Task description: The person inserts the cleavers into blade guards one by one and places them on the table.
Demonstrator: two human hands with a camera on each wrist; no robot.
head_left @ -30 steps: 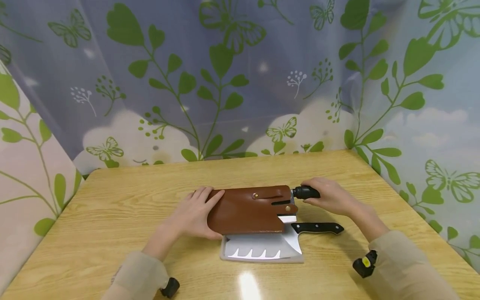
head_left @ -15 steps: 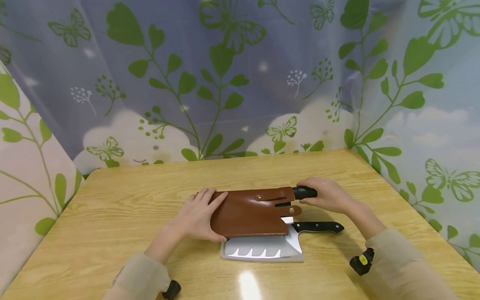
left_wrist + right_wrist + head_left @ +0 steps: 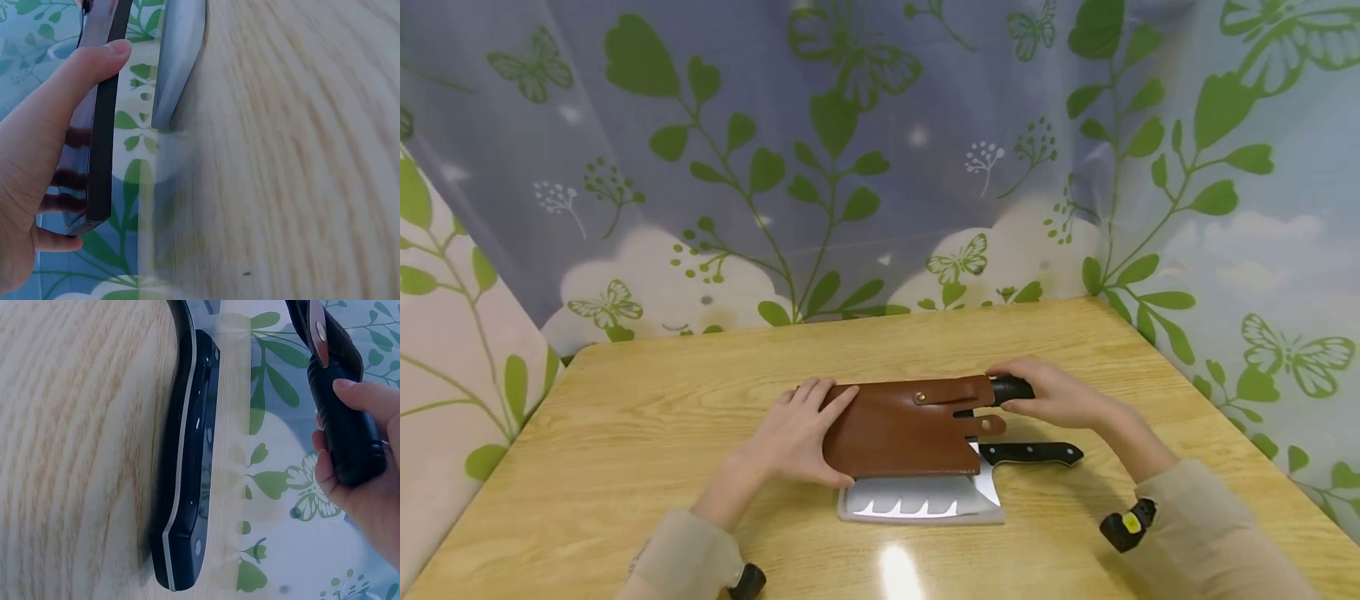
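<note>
My left hand (image 3: 797,433) grips the left end of a brown leather knife sheath (image 3: 902,429), its thumb along the near edge. In the left wrist view the sheath's dark edge (image 3: 103,150) is raised off the table, with fingers behind it. A black ridged knife handle (image 3: 347,428) sticks out of the sheath's right end, and my right hand (image 3: 1052,393) holds it between thumb and fingers. That knife's blade is hidden inside the leather. A snap strap (image 3: 985,425) hangs loose at the sheath's mouth.
Under and in front of the sheath lies a second knife, its black riveted handle (image 3: 1033,452) pointing right. A translucent blade cover (image 3: 917,518) surrounds its broad, partly hidden blade. The wooden table (image 3: 685,400) meets a leaf-patterned curtain (image 3: 737,167) at the back and sides.
The right hand has pushed the black handle leftward, up against the sheath's mouth; the metal neck seen earlier is covered. The sheath has shifted slightly right and nearer, along with the left hand.
</note>
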